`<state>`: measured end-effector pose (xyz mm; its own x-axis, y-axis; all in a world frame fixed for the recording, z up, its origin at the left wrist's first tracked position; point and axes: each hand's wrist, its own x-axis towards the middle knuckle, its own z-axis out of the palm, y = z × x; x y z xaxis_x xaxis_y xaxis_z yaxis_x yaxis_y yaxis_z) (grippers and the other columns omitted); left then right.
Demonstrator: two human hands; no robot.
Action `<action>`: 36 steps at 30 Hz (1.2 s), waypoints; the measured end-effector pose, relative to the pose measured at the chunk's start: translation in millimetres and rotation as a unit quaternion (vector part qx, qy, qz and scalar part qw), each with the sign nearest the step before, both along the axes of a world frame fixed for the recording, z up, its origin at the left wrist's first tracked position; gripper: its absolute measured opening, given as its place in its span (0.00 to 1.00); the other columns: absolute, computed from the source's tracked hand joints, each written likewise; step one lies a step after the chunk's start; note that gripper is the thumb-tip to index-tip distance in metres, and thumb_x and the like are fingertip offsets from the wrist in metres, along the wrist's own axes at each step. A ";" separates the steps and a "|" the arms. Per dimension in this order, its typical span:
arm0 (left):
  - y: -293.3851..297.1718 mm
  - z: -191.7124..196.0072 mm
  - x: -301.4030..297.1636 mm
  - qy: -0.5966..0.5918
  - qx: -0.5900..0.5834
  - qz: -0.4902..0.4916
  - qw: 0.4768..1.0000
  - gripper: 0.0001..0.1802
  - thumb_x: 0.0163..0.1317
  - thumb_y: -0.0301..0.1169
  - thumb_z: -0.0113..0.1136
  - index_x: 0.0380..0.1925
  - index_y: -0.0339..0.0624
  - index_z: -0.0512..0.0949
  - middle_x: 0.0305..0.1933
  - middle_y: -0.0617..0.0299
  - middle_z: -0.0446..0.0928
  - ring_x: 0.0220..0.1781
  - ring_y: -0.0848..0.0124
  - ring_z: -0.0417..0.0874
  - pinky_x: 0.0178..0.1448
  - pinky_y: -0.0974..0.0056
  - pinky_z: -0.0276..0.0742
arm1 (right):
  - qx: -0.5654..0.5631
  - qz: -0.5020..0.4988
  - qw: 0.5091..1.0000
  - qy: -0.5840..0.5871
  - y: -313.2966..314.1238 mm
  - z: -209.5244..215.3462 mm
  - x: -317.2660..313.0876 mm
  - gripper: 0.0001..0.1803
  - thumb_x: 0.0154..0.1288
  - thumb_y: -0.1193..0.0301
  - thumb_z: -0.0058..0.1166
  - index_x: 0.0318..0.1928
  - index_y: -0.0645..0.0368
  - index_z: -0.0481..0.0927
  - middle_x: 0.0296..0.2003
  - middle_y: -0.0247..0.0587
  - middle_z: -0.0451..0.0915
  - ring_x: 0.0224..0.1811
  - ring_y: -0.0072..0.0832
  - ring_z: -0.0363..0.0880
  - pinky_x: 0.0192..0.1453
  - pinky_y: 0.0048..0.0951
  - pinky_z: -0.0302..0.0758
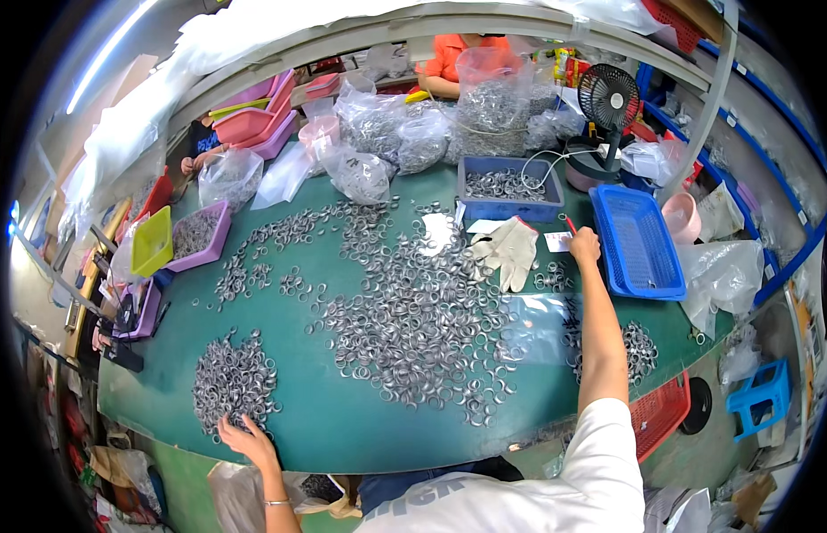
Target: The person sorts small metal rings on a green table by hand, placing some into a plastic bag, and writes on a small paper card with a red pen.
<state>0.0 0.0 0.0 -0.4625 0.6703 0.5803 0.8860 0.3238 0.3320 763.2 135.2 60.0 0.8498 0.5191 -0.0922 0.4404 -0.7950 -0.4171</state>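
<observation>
Your green table (164,355) is the biggest thing here and carries most of the metal rings. Main ring pile (413,329) spreads over its middle, loose rings trailing toward the far left.

Blue basket (640,244) sits at the right, tilted in view. Left ring pile (234,380) is next: compact heap near your edge, well apart from the main one. Grey-blue bin (511,211) at the far side also holds rings.

Clear plastic bag (529,329) lies flat just right of the main pile. Right ring pile (640,351) is beyond that, partly behind your right forearm. White gloves (511,253) lie at the main pile's far right edge.

Your left grip (246,441) is fairly wide, thumb and fingers apart, at the near edge of the left heap. Your right grip (585,246) is narrow, reached out between the gloves and the basket, pinching a thin red item (571,224); too small to tell what it is. White paper slip (557,242) lies just left of that hand.
</observation>
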 end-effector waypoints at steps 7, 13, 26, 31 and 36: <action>6.2 6.2 12.6 -0.008 -0.004 -0.018 1.000 0.27 0.70 0.42 0.50 0.62 0.36 0.63 0.66 0.43 0.60 0.69 0.49 0.59 0.68 0.44 0.55 | -0.030 -0.046 0.998 0.027 1.6 11.6 4.4 0.33 0.44 0.57 0.75 0.51 0.56 0.80 0.55 0.48 0.78 0.58 0.42 0.78 0.58 0.41 0.77; -2.6 11.8 8.6 -0.005 -0.002 0.000 1.000 0.27 0.67 0.39 0.53 0.61 0.35 0.63 0.66 0.41 0.61 0.68 0.47 0.60 0.69 0.46 0.54 | -0.015 -0.044 0.999 0.028 22.0 4.7 -6.0 0.30 0.45 0.60 0.75 0.50 0.56 0.80 0.56 0.45 0.78 0.58 0.42 0.77 0.59 0.42 0.77; 6.0 14.6 4.4 -0.120 0.069 0.014 0.990 0.35 0.64 0.37 0.56 0.65 0.31 0.55 0.70 0.37 0.53 0.73 0.44 0.52 0.74 0.42 0.46 | 0.048 0.027 0.998 -0.036 30.5 -40.3 46.2 0.27 0.42 0.64 0.69 0.45 0.64 0.81 0.50 0.56 0.80 0.54 0.51 0.77 0.60 0.46 0.73; 6.7 8.4 11.2 -0.152 0.013 -0.057 0.987 0.33 0.67 0.38 0.51 0.66 0.31 0.55 0.70 0.30 0.48 0.71 0.37 0.52 0.73 0.45 0.52 | 0.157 0.067 0.981 -0.094 19.0 -32.3 53.9 0.25 0.59 0.54 0.59 0.47 0.62 0.80 0.45 0.60 0.81 0.51 0.55 0.78 0.55 0.49 0.73; 15.3 6.1 23.9 -0.134 -0.005 -0.085 0.987 0.32 0.67 0.37 0.51 0.65 0.28 0.57 0.69 0.26 0.47 0.71 0.32 0.50 0.73 0.43 0.52 | 0.309 0.267 0.876 -0.256 -1.8 26.3 -40.1 0.20 0.68 0.61 0.52 0.51 0.65 0.77 0.43 0.57 0.82 0.44 0.46 0.82 0.48 0.40 0.74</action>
<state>23.9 15.3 6.1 -0.4789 0.7563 0.4457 0.8087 0.1825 0.5591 723.1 133.4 86.4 0.3187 0.6723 0.6681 0.9358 -0.1110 -0.3347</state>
